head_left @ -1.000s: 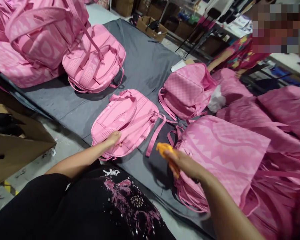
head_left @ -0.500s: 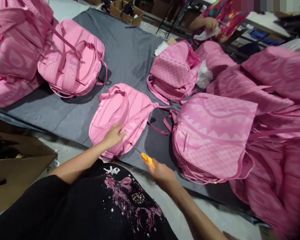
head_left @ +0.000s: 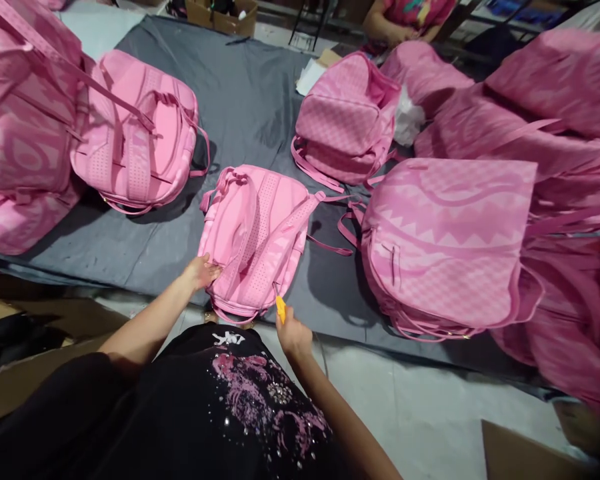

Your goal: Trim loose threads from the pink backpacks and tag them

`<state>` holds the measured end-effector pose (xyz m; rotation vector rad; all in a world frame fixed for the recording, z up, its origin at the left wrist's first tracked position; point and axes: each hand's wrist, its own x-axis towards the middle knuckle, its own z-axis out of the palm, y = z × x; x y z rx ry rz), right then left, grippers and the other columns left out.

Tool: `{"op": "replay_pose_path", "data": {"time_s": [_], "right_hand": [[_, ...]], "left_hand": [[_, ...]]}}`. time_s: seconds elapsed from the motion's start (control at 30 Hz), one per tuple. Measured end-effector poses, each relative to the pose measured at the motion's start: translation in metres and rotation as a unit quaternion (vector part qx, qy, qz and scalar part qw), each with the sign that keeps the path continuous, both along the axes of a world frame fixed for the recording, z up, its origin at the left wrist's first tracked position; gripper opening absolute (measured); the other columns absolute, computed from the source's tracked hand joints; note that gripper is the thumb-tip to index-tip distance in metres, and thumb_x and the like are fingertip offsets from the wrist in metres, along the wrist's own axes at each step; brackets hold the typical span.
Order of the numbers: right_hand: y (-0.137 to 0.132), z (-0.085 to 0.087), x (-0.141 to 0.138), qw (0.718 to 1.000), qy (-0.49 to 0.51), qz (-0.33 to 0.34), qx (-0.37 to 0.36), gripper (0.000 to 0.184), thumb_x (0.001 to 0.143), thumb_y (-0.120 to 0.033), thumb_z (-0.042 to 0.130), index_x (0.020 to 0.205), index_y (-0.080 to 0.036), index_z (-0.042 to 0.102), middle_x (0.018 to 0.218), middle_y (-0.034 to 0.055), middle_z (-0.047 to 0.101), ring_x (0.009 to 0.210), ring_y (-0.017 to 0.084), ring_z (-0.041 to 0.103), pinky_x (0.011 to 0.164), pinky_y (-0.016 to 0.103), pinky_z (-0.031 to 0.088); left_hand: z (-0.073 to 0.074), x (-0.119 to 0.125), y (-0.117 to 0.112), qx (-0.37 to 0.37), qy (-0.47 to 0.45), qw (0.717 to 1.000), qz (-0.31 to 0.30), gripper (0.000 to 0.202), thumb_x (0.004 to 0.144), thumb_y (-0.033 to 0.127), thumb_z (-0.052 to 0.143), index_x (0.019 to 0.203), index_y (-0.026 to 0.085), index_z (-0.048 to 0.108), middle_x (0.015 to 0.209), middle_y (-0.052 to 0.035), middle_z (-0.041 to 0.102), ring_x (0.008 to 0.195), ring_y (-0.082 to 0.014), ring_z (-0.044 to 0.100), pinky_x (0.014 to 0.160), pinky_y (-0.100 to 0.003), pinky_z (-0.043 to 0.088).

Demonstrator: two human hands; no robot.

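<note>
The pink backpack [head_left: 265, 220] in front of you lies on the grey-covered tabletop [head_left: 250, 87], straps upward and its lower end toward you, near the edge on your side. Take that bag as the centre of the dial.

Your left hand [head_left: 200, 272] is at its 8 o'clock, the fingers laid against the lower side of the bag; you cannot tell from this view whether they pinch the fabric or only rest on it. Your right hand [head_left: 294, 333] is at 5 o'clock, its fingers curled around a yellow-handled tool [head_left: 281, 310]. The thin tip points to the bag's lower edge region at about 5 o'clock; it is too small to tell whether it touches.

At 10 o'clock another strapped backpack [head_left: 165, 153] lies near yours, and beyond it, toward 9 o'clock, stands a patterned pink bag [head_left: 25, 147]. Between 1 and 2 o'clock sits a checkered bag [head_left: 337, 123], with crumpled white plastic [head_left: 409, 120] just beside it. At 3 o'clock a large toothed-print bag [head_left: 445, 233] lies near yours, with a heap of pink bags [head_left: 555, 153] behind it. Farther out, past the checkered bag, are a co-worker's hands [head_left: 404, 35]. An open cardboard box [head_left: 223, 19] is close to 12 o'clock.
</note>
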<state>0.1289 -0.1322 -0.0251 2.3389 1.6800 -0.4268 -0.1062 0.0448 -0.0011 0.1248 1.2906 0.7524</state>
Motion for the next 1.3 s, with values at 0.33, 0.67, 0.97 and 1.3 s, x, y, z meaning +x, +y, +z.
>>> {"op": "replay_pose_path", "data": {"time_s": [0.33,0.67,0.97,1.3], "right_hand": [[-0.005,-0.018,0.001,0.999,-0.014,-0.031,0.032,0.039,0.103,-0.042,0.033,0.121,-0.013,0.053,0.077,0.0106,0.071,0.068,0.020,0.070,0.055,0.024,0.036],[-0.009,0.003,0.020,0.995,-0.013,-0.096,0.012,0.037,0.103,-0.043,0.032,0.116,-0.016,0.054,0.077,0.0094,0.071,0.072,0.022,0.071,0.059,0.026,0.039],[-0.011,0.023,0.010,0.986,0.048,-0.158,0.007,0.038,0.103,-0.041,0.032,0.116,-0.014,0.056,0.087,0.0123,0.073,0.080,0.022,0.070,0.062,0.026,0.037],[-0.088,0.041,-0.013,0.976,0.130,-0.175,-0.004,0.041,0.102,-0.039,0.026,0.119,-0.017,0.055,0.082,0.0097,0.073,0.075,0.024,0.070,0.060,0.026,0.036]], "left_hand": [[-0.034,0.005,0.002,0.061,-0.223,0.973,0.010,0.026,0.094,0.037,0.053,0.080,0.017,0.059,0.080,-0.0076,0.067,0.085,-0.0189,0.069,0.087,-0.033,0.056],[-0.032,0.016,0.014,0.119,-0.328,0.927,-0.137,0.061,0.090,0.064,0.042,0.109,0.010,0.063,0.105,-0.0190,0.071,0.109,-0.0271,0.066,0.097,-0.041,0.049],[-0.019,0.021,0.015,0.099,-0.309,0.941,-0.095,0.066,0.090,0.067,0.040,0.111,0.009,0.063,0.096,-0.0169,0.072,0.098,-0.0252,0.069,0.095,-0.038,0.050],[-0.016,0.024,0.015,0.118,-0.298,0.944,-0.077,0.054,0.092,0.062,0.043,0.108,0.014,0.063,0.094,-0.0124,0.073,0.093,-0.0226,0.070,0.091,-0.038,0.053]]}}
